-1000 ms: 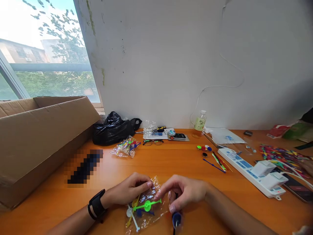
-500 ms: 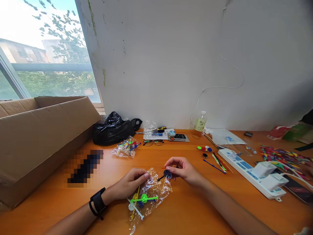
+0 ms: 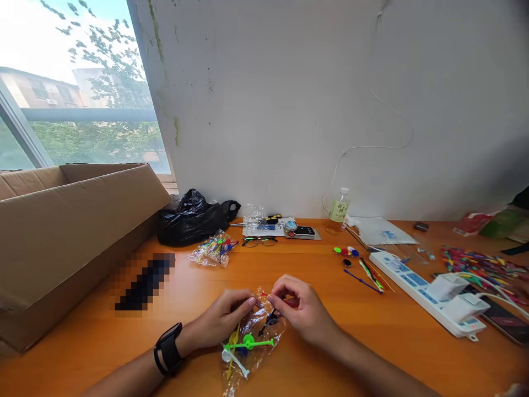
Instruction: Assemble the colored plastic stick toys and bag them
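My left hand (image 3: 221,322), with a black watch on the wrist, pinches the top edge of a small clear plastic bag (image 3: 251,342) lying on the orange table (image 3: 314,353). Inside the bag are a green stick with a disc (image 3: 249,343), yellow and white sticks and a dark blue piece (image 3: 270,320). My right hand (image 3: 300,311) pinches the bag's opening from the right, fingers closed; a red bit shows by its fingers.
A large open cardboard box (image 3: 61,231) stands at the left. At the back are a black plastic bag (image 3: 192,220), a filled clear bag (image 3: 212,248), glasses (image 3: 259,240) and a bottle (image 3: 338,209). Coloured discs and sticks (image 3: 359,264), a white power strip (image 3: 430,292) and a phone lie right.
My right hand came back from the table toward the bag. The dark blue disc piece it held now shows inside the bag's mouth, and both hands pinch the opening.
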The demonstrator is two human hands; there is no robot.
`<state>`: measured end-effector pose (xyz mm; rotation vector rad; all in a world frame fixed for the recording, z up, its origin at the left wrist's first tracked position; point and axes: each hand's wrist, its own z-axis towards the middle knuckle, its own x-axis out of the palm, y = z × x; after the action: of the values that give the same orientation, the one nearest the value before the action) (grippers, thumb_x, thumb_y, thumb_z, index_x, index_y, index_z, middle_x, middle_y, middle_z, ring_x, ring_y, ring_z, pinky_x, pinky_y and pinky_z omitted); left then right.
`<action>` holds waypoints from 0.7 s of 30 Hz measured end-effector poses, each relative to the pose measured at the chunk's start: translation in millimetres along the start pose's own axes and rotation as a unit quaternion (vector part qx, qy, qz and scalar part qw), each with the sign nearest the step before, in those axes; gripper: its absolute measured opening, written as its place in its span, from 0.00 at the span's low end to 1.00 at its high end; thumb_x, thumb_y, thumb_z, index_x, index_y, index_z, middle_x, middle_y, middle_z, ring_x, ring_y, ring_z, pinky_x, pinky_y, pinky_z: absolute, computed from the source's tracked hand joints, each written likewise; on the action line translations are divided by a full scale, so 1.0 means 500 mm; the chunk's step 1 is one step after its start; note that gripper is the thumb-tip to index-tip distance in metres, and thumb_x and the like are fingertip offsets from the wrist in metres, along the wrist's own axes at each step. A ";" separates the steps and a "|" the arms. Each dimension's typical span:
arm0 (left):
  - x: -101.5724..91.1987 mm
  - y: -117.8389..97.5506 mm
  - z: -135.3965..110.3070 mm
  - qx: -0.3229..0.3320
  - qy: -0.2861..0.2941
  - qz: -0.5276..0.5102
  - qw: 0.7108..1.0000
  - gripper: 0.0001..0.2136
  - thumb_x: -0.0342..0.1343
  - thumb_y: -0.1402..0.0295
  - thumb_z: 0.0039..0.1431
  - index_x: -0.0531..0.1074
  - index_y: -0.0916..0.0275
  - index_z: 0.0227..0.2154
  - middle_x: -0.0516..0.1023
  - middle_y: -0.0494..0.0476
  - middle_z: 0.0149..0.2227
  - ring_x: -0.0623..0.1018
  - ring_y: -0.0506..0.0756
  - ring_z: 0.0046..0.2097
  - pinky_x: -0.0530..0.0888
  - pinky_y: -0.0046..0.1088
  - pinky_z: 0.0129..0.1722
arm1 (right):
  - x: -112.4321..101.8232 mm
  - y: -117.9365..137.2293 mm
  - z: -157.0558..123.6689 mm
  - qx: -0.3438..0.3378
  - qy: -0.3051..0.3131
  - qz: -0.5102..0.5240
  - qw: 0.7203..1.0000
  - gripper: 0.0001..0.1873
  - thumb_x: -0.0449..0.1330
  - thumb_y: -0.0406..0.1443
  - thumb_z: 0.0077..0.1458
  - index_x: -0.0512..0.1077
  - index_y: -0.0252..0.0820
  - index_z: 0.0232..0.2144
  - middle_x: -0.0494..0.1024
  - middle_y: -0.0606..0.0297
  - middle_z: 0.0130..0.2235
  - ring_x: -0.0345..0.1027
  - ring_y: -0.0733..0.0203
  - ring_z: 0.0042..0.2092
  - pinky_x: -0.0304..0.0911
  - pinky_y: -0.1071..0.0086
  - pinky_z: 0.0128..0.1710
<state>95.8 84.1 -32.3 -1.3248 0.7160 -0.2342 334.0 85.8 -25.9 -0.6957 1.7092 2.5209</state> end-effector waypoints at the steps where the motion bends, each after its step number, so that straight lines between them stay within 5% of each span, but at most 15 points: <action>1: 0.001 0.001 0.000 -0.001 -0.008 -0.004 1.000 0.26 0.47 0.45 0.73 0.73 0.66 0.34 0.70 0.52 0.30 0.66 0.51 0.32 0.64 0.26 0.32 | -0.004 -0.003 0.002 -0.008 -0.011 -0.005 1.000 0.19 0.66 0.49 0.64 0.74 0.42 0.28 0.77 0.60 0.36 0.71 0.57 0.38 0.66 0.66 0.37; 11: 0.000 0.002 0.001 0.000 -0.020 0.002 1.000 0.26 0.48 0.44 0.72 0.70 0.64 0.30 0.67 0.50 0.28 0.64 0.51 0.31 0.63 0.25 0.31 | -0.033 -0.013 0.020 0.025 -0.036 0.050 0.998 0.23 0.64 0.55 0.63 0.72 0.42 0.29 0.71 0.67 0.29 0.65 0.61 0.32 0.62 0.68 0.33; 17: 0.000 0.005 0.001 -0.001 -0.015 -0.003 1.000 0.26 0.47 0.45 0.73 0.72 0.65 0.33 0.69 0.51 0.31 0.65 0.51 0.33 0.64 0.26 0.33 | -0.032 -0.032 0.028 0.085 0.092 0.198 0.972 0.26 0.69 0.57 0.57 0.74 0.41 0.33 0.78 0.63 0.30 0.74 0.59 0.32 0.69 0.65 0.35; 21: 0.000 0.002 0.001 0.000 -0.019 -0.007 1.000 0.26 0.47 0.45 0.73 0.71 0.64 0.33 0.68 0.50 0.30 0.65 0.50 0.32 0.64 0.26 0.32 | -0.041 -0.030 0.035 0.066 0.011 0.190 0.979 0.23 0.72 0.54 0.55 0.77 0.40 0.32 0.79 0.63 0.36 0.70 0.62 0.35 0.66 0.68 0.39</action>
<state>96.0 84.8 -33.1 -1.3320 0.6752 -0.2187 350.2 112.2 -26.2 -0.4204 2.1759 2.5984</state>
